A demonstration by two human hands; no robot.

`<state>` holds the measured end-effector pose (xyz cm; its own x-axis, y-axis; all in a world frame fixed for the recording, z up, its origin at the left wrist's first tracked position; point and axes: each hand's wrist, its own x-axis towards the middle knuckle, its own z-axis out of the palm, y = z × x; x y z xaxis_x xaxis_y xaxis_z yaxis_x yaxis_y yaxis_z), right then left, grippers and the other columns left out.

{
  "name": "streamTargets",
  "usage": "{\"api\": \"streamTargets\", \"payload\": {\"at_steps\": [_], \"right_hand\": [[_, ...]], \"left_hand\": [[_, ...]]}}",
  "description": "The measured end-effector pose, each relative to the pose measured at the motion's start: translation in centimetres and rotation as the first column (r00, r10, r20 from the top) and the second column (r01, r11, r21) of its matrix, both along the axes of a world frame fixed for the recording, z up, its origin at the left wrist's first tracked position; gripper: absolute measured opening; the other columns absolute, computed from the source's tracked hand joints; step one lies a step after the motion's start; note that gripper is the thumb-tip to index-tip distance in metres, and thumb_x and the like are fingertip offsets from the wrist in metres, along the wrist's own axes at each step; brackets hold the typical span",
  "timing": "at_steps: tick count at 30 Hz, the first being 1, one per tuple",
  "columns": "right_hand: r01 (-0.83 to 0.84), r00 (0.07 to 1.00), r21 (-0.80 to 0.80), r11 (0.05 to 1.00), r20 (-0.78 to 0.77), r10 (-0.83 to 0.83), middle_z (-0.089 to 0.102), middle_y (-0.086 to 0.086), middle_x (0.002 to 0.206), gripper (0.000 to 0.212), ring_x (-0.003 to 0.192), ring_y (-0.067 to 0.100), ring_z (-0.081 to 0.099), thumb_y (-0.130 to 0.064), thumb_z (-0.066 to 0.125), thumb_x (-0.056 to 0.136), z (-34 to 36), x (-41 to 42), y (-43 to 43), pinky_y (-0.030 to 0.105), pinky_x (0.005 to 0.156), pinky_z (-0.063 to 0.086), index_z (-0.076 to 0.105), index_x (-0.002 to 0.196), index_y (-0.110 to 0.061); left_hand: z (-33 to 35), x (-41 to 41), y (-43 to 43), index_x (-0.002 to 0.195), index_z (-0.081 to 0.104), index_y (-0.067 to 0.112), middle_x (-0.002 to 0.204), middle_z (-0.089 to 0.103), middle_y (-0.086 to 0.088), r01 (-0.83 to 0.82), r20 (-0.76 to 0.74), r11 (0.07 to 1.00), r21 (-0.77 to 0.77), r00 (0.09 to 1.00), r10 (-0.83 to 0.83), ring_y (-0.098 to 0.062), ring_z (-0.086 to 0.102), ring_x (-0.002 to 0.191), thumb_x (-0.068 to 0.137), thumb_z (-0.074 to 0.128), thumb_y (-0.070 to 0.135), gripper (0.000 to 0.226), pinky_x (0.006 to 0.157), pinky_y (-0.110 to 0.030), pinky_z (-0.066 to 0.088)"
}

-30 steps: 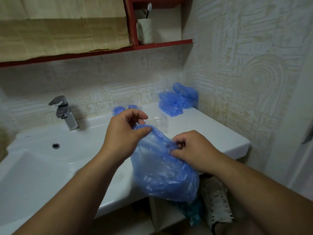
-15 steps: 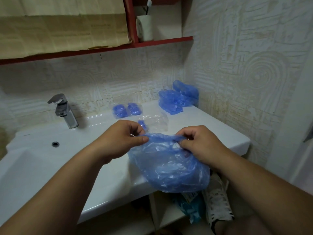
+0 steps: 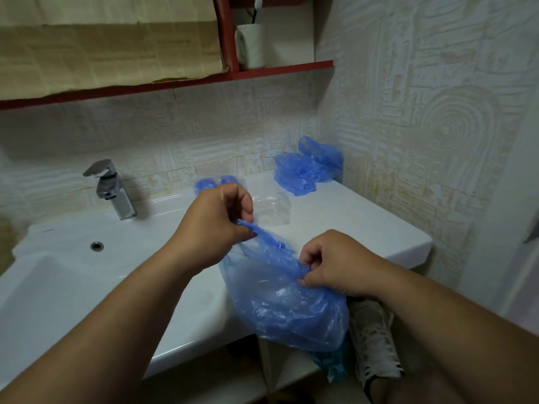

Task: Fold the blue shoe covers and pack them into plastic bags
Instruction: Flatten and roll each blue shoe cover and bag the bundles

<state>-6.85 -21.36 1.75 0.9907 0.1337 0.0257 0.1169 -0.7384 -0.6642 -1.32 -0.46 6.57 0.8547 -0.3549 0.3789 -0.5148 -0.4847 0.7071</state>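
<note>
My left hand [image 3: 215,225] pinches one end of the cover [image 3: 280,304] and my right hand [image 3: 335,263] grips the other. It sags between them over the front edge of the bench [image 3: 358,225]. A bag [image 3: 272,209] lies just behind my left hand, with a blue pile [image 3: 306,172] in the back corner.

Both arms are bare from the picture's edge down to the left hand [image 3: 217,225] and right hand [image 3: 335,263]. One foot wears a white laced sneaker [image 3: 373,345] with dark trim.
</note>
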Motion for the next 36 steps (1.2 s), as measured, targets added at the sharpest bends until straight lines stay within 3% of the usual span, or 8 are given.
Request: {"api": "streamTargets", "payload": {"at_steps": [5,12,19,21,24,27,32,36], "right_hand": [[-0.016,0.999,-0.011,1.0,0.05,0.016,0.065,-0.009,0.074,0.021,0.069,0.005,0.06,-0.016,0.083,0.07,0.1,0.0,-0.1,0.023,0.071,0.051,0.063,0.07,-0.021],[-0.069,0.994,0.385,0.92,-0.051,0.096,0.074,-0.001,0.096,0.025,0.089,0.014,0.071,-0.023,0.081,0.076,0.6,-0.3,0.2,0.027,0.082,0.057,0.072,0.1,-0.023],[0.037,0.997,0.174,0.984,0.06,-0.048,0.071,-0.003,0.077,0.006,0.072,0.007,0.067,-0.025,0.074,0.086,-0.2,0.2,0.3,0.017,0.064,0.049,0.073,0.082,-0.021],[0.059,0.995,0.288,0.956,0.065,-0.08,0.072,-0.003,0.074,0.007,0.069,0.006,0.068,-0.021,0.074,0.086,-0.2,0.3,0.0,0.018,0.063,0.048,0.072,0.079,-0.019],[0.114,0.987,0.585,0.803,0.025,-0.158,0.075,0.008,0.079,0.008,0.077,0.018,0.072,-0.014,0.073,0.087,-0.4,0.5,-0.3,0.032,0.073,0.058,0.073,0.081,-0.009],[0.146,0.982,0.8,0.582,-0.047,-0.182,0.075,0.012,0.083,0.009,0.077,0.023,0.073,-0.011,0.068,0.09,-0.3,0.7,-0.1,0.031,0.068,0.059,0.073,0.084,-0.007],[0.25,0.961,0.874,0.417,-0.171,-0.218,0.076,0.01,0.086,0.012,0.075,0.023,0.073,-0.015,0.062,0.095,-0.3,1.4,0.0,0.038,0.073,0.059,0.071,0.094,-0.007],[0.323,0.928,0.922,0.216,-0.263,-0.265,0.076,0.007,0.081,0.011,0.07,0.021,0.074,-0.013,0.059,0.097,-0.5,2.4,-0.4,0.035,0.063,0.059,0.067,0.1,-0.007]], "left_hand": [[-0.2,-0.3,-0.7,0.089,0.062,0.023,0.079,0.059,0.007,-0.029,0.092,1.0,0.003,0.995,0.028,-0.006,0.055,0.063,0.066,0.083,-0.009,0.044,0.061,-0.015,0.047],[-1.3,-0.9,-2.0,0.086,0.06,0.03,0.083,0.06,0.007,-0.074,0.204,0.997,0.034,0.977,0.065,-0.008,0.058,0.068,0.069,0.078,-0.01,0.047,0.061,-0.01,0.045],[-1.4,-1.4,-2.4,0.11,0.054,0.038,0.112,0.044,0.013,-0.118,0.358,0.971,0.207,0.933,0.038,-0.001,0.048,0.096,0.068,0.088,0.016,0.059,0.074,0.0,0.037],[-1.3,-0.6,-1.8,0.13,0.048,0.037,0.129,0.036,0.01,-0.115,0.277,0.978,0.173,0.959,0.063,-0.004,0.043,0.115,0.061,0.092,0.036,0.082,0.089,-0.007,0.036],[-1.7,-0.3,-1.2,0.143,0.043,0.025,0.145,0.043,0.003,-0.099,-0.212,0.97,-0.222,0.976,0.051,-0.013,0.049,0.127,0.05,0.086,0.063,0.109,0.107,-0.035,0.042],[-3.4,-1.4,-1.4,0.126,0.061,0.009,0.121,0.07,-0.011,-0.158,-0.641,0.857,-0.491,0.731,-0.232,-0.025,0.068,0.107,0.066,0.083,0.048,0.075,0.098,-0.046,0.052],[-6.6,-2.1,-2.2,0.101,0.069,0.003,0.091,0.074,-0.015,-0.351,-0.714,0.8,-0.487,0.687,-0.134,-0.026,0.072,0.077,0.089,0.066,0.008,0.014,0.068,-0.039,0.061],[-6.9,-2.5,-1.9,0.101,0.068,0.006,0.091,0.075,-0.015,-0.385,-0.709,0.796,-0.467,0.701,-0.077,-0.027,0.071,0.074,0.093,0.065,0.021,0.018,0.054,-0.029,0.055]]}}
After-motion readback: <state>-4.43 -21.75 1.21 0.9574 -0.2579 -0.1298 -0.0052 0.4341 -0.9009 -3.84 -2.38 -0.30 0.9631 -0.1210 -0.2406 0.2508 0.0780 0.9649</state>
